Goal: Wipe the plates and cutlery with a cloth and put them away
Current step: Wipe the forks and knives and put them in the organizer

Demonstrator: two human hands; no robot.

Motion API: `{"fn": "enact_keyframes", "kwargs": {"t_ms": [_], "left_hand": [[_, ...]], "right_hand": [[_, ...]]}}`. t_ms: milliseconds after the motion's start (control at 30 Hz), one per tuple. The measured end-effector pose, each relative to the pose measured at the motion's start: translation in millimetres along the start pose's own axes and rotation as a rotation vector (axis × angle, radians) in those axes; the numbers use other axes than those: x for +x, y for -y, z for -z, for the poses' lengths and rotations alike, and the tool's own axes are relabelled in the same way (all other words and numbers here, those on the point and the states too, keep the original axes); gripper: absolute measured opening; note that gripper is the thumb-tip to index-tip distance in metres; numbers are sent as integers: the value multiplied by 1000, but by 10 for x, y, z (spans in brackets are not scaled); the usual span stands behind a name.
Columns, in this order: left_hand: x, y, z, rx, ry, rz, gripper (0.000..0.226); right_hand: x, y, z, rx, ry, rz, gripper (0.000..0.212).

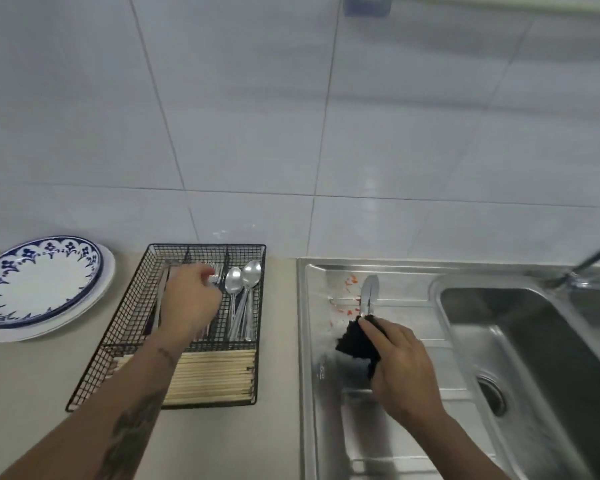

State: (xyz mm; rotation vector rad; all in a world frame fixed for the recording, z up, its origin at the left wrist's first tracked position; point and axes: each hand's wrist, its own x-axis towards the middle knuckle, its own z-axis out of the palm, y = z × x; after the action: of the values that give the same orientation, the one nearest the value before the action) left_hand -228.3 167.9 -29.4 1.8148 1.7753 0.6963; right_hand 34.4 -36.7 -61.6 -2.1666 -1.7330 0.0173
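A black wire basket (201, 327) with thin mesh walls is set on the smooth beige tabletop (25, 382). Shiny metal spoons (243, 292) are laid in its right slot, and pale wooden chopsticks (212, 375) are packed flat in its near part. The left hand (191, 299) is held over the basket's middle slot with its fingers curled down around the top of a fork (215, 277), though the grip is blurred. To the left, a round white plate with a blue flower rim (39, 282) is stacked on a plain white plate (97, 299).

On the right, a grey steel sink (520, 341) with a flat draining board (326, 375) is seen. A shiny metal knife (369, 294) is laid on the board, next to small red smears (349, 282). A dark, soft cloth (355, 342) is gripped by the right hand (402, 368), fingers curled round it, and pressed against the knife's near end.
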Motion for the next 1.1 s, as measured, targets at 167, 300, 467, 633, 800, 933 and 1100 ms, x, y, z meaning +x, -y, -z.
{"fn": "enact_keyframes", "kwargs": {"t_ms": [167,300,467,633,800,933,1100], "left_hand": [[-597,-566,-763,-88,247,-198,31],[-929,-876,-1375,-38,368,-221,25],[-1099,-1070,-1790,159,316,-185,19],[-1178,-1199,-1970,238,286,-213,17],[-1204,-1263,-2059,299,270,-210,12],[-1246,-1322,-2143,370,264,-251,18],[-1304,-1470,-2227,440,247,-202,22]], "right_hand": [[-204,-495,68,12,-75,-180,82],[-352,-752,16,-11,-8,-222,79],[-529,-828,-243,92,144,-192,74],[-531,-859,-303,58,167,-245,67],[-508,-872,-317,-20,179,-200,60],[-524,-940,-322,9,164,-118,63],[-545,-1027,-356,-12,208,-15,81]]}}
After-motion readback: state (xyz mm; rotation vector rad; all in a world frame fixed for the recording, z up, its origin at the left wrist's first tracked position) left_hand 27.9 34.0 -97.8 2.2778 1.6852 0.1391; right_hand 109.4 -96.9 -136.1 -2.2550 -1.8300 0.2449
